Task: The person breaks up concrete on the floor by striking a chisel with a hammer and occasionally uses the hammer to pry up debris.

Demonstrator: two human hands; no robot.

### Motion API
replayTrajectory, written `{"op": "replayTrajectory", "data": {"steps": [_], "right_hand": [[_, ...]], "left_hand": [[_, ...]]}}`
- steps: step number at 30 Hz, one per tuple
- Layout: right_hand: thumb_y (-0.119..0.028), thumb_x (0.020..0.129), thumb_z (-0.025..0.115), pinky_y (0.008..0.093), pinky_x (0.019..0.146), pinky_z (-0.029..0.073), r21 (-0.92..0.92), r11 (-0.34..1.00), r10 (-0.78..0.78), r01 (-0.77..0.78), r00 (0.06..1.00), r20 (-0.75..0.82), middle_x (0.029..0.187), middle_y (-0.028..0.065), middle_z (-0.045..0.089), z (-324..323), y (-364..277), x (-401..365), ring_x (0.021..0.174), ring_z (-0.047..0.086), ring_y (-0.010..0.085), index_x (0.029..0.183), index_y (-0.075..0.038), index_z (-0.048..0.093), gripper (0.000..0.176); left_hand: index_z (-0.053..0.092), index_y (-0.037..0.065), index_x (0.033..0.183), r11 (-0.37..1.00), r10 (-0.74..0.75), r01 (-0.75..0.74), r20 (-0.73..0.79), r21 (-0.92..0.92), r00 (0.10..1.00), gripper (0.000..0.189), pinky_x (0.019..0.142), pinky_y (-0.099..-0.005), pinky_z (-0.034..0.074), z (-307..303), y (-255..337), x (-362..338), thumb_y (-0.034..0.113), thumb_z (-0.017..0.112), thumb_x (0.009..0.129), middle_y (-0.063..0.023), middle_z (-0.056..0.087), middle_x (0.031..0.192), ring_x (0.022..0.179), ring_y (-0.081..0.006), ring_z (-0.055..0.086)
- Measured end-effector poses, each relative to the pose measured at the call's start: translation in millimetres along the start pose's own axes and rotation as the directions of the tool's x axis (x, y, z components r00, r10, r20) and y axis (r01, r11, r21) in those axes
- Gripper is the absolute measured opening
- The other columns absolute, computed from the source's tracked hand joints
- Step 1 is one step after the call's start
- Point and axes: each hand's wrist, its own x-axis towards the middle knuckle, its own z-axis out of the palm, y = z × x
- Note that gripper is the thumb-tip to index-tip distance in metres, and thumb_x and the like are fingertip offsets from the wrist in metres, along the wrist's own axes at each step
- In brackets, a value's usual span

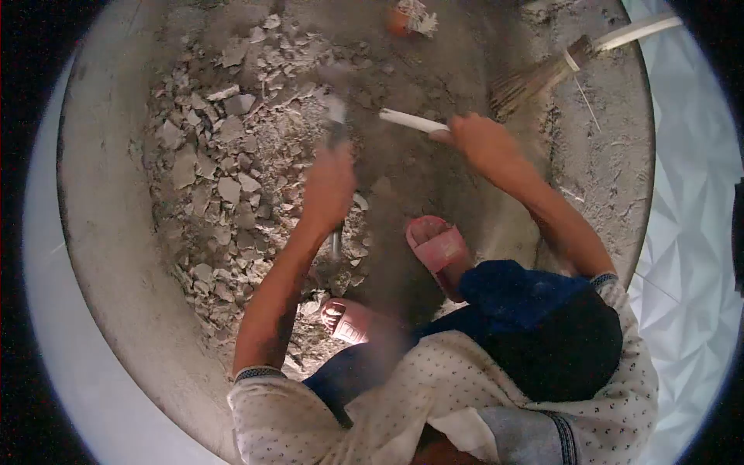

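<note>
My left hand (pixel 329 186) is wrapped round a hammer (pixel 336 116) with a dark handle; motion blurs its head, which is up over the rubble. The handle's lower end sticks out below the fist. My right hand (pixel 484 147) grips a pale, whitish stick (pixel 412 120) whose free end points left toward the hammer, apart from it. Broken grey chunks (pixel 229 190) lie heaped beneath and to the left of my left hand. Bare dusty floor (pixel 380 190) shows between the two hands.
A twig broom (pixel 535 81) with a pale handle leans at the upper right. Something orange with frayed white strands (pixel 411 19) lies at the top. A curved grey wall (pixel 105 194) bounds the left side. My feet wear pink sandals (pixel 442 248).
</note>
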Motion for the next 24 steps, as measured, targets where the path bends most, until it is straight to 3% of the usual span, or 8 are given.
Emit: {"op": "replayTrajectory", "data": {"steps": [3, 6, 9, 12, 15, 18, 21, 24], "right_hand": [[-0.047, 0.089, 0.047, 0.0477, 0.058, 0.047, 0.016, 1.0, 0.003, -0.004, 1.0, 0.027, 0.071, 0.0224, 0.059, -8.0, -3.8, -1.7, 0.07, 0.061, 0.0386, 0.081, 0.0, 0.061, 0.049], [-0.046, 0.089, 0.047, 0.0481, 0.058, 0.047, -0.021, 1.0, 0.005, -0.004, 0.999, 0.044, 0.073, 0.0228, 0.059, -15.2, -7.6, -5.2, 0.071, 0.061, 0.0385, 0.083, 0.0, 0.061, 0.048], [-0.046, 0.089, 0.047, 0.0481, 0.058, 0.047, 0.069, 0.985, -0.152, 0.16, 0.982, -0.108, 0.072, 0.0231, 0.059, -4.3, 7.2, -9.9, 0.069, 0.061, 0.0389, 0.083, -0.001, 0.06, 0.047], [-0.044, 0.089, 0.048, 0.0482, 0.059, 0.047, 0.061, 0.996, -0.057, 0.059, 0.998, -0.022, 0.073, 0.0227, 0.059, -3.3, 8.3, -11.9, 0.069, 0.06, 0.0397, 0.083, 0.0, 0.06, 0.046], [-0.043, 0.09, 0.048, 0.047, 0.057, 0.045, 0.171, 0.98, 0.093, -0.102, 0.994, 0.059, 0.071, 0.0211, 0.058, -5.5, 6.6, -28.7, 0.066, 0.059, 0.0397, 0.084, 0.0, 0.059, 0.045], [-0.041, 0.093, 0.045, 0.0458, 0.057, 0.042, 0.384, 0.9, 0.15, -0.206, 0.974, 0.172, 0.071, 0.0196, 0.057, 26.4, 47.5, -34.4, 0.065, 0.058, 0.0379, 0.086, 0.0, 0.057, 0.043], [-0.037, 0.094, 0.044, 0.0447, 0.059, 0.04, 0.619, 0.697, 0.482, -0.363, 0.876, -0.028, 0.069, 0.0199, 0.055, 31.7, 57.4, -31.8, 0.063, 0.055, 0.0356, 0.091, 0.0, 0.059, 0.04], [-0.034, 0.095, 0.043, 0.0455, 0.063, 0.041, 0.641, 0.717, 0.52, -0.273, 0.823, -0.231, 0.072, 0.0219, 0.056, 46.1, 71.3, -23.4, 0.066, 0.055, 0.0355, 0.094, 0.0, 0.06, 0.038]], "left_hand": [[0.053, -0.005, 0.091, 0.978, -0.152, 0.197, 0.404, -0.073, 0.902, 0.048, 0.073, -0.0512, 0.04, -8.0, -9.3, 4.3, 0.04, 0.039, 0.093, -0.0275, 0.057, 0.082, 0.081, -0.046, 0.054], [0.053, -0.005, 0.088, 0.936, -0.263, 0.321, 0.316, -0.146, 0.911, 0.047, 0.072, -0.0504, 0.04, -21.8, -2.8, 15.3, 0.039, 0.04, 0.093, -0.0275, 0.058, 0.082, 0.08, -0.0459, 0.054], [0.051, -0.005, 0.085, 0.975, -0.165, 0.174, 0.077, -0.14, 0.983, 0.044, 0.07, -0.05, 0.04, -10.7, 3.1, 12.0, 0.036, 0.039, 0.093, -0.0275, 0.057, 0.08, 0.079, -0.046, 0.054], [0.053, -0.005, 0.089, 0.984, 0.164, -0.177, 0.26, 0.027, 0.952, 0.043, 0.07, -0.0481, 0.041, -3.3, -14.6, 2.6, 0.036, 0.039, 0.093, -0.0272, 0.058, 0.081, 0.08, -0.0446, 0.056], [0.055, -0.003, 0.086, 0.957, -0.214, 0.28, 0.479, -0.07, 0.851, 0.048, 0.069, -0.0456, 0.041, -19.7, -4.5, 5.1, 0.041, 0.039, 0.091, -0.0227, 0.058, 0.075, 0.074, -0.0406, 0.056], [0.055, -0.003, 0.083, 0.957, -0.216, 0.279, 0.436, -0.085, 0.874, 0.049, 0.067, -0.0441, 0.041, -21.3, -20.3, -4.7, 0.043, 0.04, 0.091, -0.0201, 0.056, 0.071, 0.069, -0.037, 0.054], [0.053, -0.002, 0.077, 0.907, -0.283, 0.399, 0.505, -0.136, 0.816, 0.05, 0.058, -0.0416, 0.041, -7.5, -48.8, -11.4, 0.044, 0.042, 0.09, -0.014, 0.053, 0.063, 0.057, -0.0273, 0.053], [0.052, -0.002, 0.077, 0.866, -0.32, 0.469, 0.53, -0.173, 0.785, 0.047, 0.053, -0.0393, 0.042, 1.1, -53.2, -17.6, 0.042, 0.044, 0.091, -0.0104, 0.051, 0.058, 0.052, -0.023, 0.053]]}}
